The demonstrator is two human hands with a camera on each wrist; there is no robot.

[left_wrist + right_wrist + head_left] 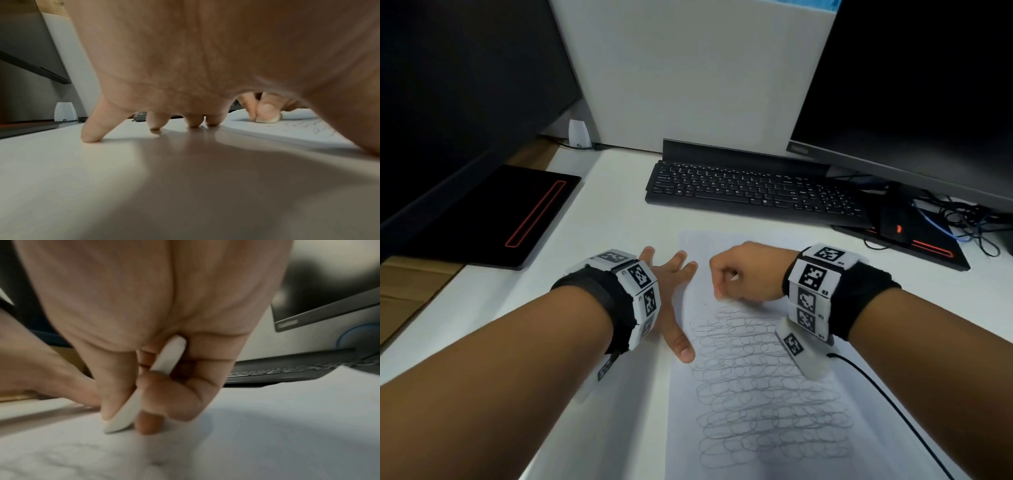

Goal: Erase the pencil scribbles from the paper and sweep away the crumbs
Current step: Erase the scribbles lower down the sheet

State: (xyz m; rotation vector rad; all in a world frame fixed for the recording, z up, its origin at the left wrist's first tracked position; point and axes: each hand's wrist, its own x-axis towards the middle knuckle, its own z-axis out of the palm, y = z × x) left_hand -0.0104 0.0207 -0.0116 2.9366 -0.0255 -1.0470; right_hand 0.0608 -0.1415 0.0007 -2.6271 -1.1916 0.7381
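Left hand [671, 291] is spread flat at the paper's [859, 455] left edge; right hand [748, 270] pinches the eraser [123, 417] at the scribbles' [767, 394] far end, which run nearward

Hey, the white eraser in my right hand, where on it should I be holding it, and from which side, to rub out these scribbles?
Pinch the eraser low on its flat faces, from above, thumb on one side and fingertips on the other. It's a thin slab tilted with its bottom edge on the paper, so a low grip by the right hand likely keeps it from bending.
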